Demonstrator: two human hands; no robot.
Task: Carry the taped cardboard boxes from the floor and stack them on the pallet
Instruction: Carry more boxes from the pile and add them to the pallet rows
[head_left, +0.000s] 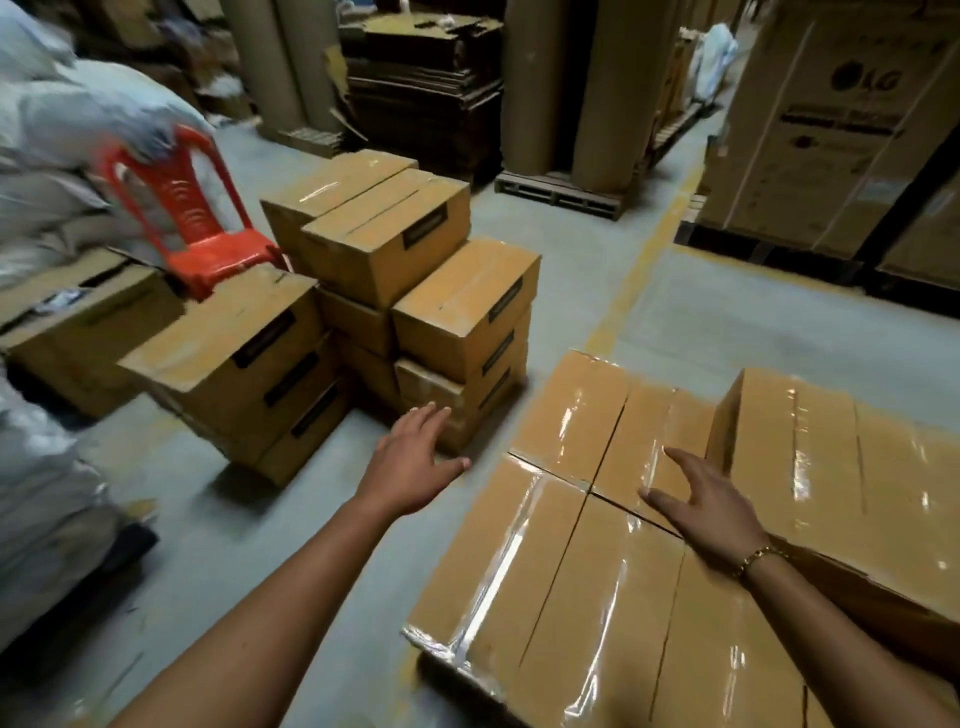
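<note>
Far left: grey-white stuffed sacks (57, 130), blurred, fill the upper left and left edge of the frame.
Left of centre: a red plastic chair (200, 218) stands behind the brown taped cardboard boxes on the floor (395, 270), piled several high on the grey concrete floor (675, 322) in the middle of the frame.
Left hand (415, 467): open, fingers spread, holding nothing, stretched toward the lowest box at the near corner of that pile; whether a fingertip touches it is hard to say.
Right hand (711, 506): open and empty, palm down, hovering over the shiny taped tops.
Lower right: the stacked layer of taped brown boxes (597, 597), with a second-tier box (831, 467) on it at right; the pallet beneath is probably there but hidden.
Step in hand: empty-handed reach for the next box.
Next move: probably taking a top box with both hands, since pulling a low one risks toppling the pile.
</note>
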